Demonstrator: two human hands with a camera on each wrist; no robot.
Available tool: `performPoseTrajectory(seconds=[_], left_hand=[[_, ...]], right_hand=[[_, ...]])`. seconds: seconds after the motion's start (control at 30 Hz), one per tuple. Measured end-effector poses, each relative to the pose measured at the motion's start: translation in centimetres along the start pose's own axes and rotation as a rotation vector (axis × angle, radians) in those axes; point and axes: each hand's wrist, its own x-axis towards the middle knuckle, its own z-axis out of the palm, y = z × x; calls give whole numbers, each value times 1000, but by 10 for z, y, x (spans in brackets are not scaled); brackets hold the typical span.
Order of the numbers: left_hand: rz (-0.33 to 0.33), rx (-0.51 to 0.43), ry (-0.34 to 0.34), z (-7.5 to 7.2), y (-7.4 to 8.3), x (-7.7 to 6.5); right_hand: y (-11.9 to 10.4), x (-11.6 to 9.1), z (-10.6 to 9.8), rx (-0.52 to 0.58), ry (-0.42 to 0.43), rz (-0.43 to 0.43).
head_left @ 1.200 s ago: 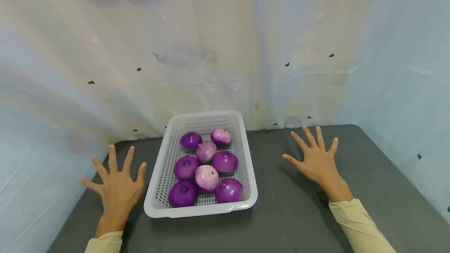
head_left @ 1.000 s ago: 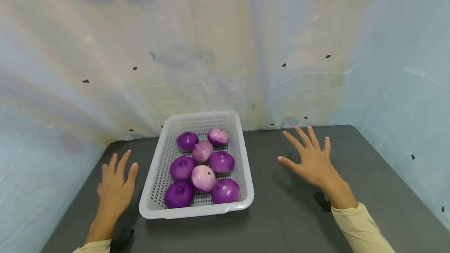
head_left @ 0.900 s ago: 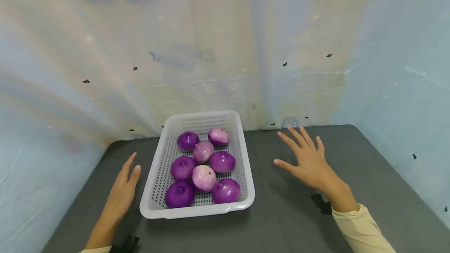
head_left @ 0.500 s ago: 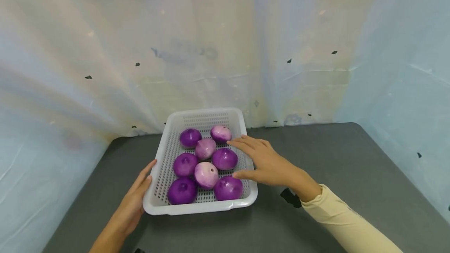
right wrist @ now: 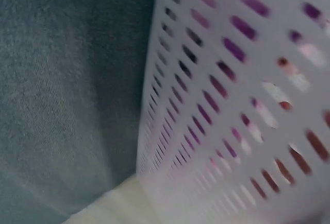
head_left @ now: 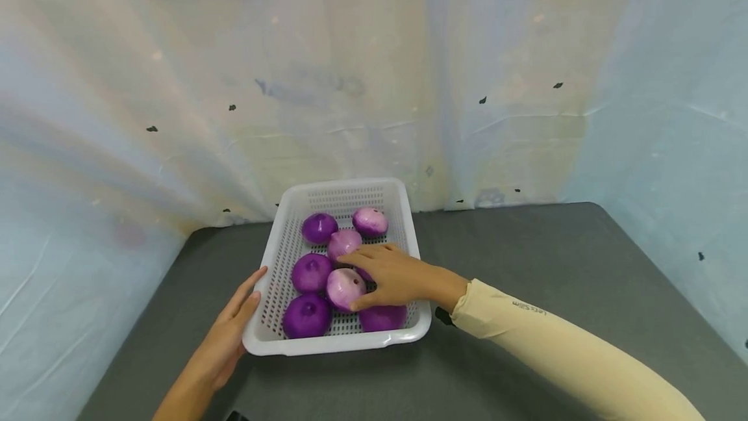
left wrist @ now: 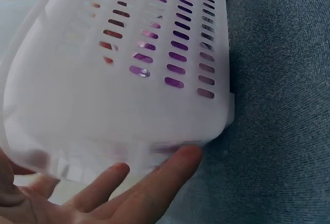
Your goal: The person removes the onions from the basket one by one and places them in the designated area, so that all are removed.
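A white perforated plastic basket (head_left: 274,347) holds several peeled red onions (head_left: 307,316). Alongside its left rim is my left hand (head_left: 224,336), fingers mostly straight and the fingertips against the basket's side; in the left wrist view the fingers (left wrist: 170,177) lie along the outer wall. My right hand (head_left: 397,275) reaches over the right rim, its thumb and fingers spread at either side of a pale pink-white onion (head_left: 345,288). Under that hand a purple onion is mostly hidden, and another (head_left: 382,319) is partly covered. The right wrist view shows the basket's wall but not the fingers.
The basket stands on a dark grey cloth-covered table (head_left: 526,245). Behind it hangs a pale patterned curtain (head_left: 374,83), reaching down to the table's back edge and along both sides. A cream sleeve (head_left: 543,330) covers the right forearm.
Both hands, spread at either side earlier, have moved inward. The left hand has come to the basket's left rim. The right hand has crossed the right rim, over the onions. The basket stays put.
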Motion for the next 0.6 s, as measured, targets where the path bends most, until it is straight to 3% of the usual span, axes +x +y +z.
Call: performPoseTrajectory(seconds=[0.27,0.6], left_hand=[[-19,54,47,5,1,-2],[17,89,65,7,0,-2]], right_hand=[[0,19,14,-45,12,-2],[-5,26,19,-146,-59,-6]])
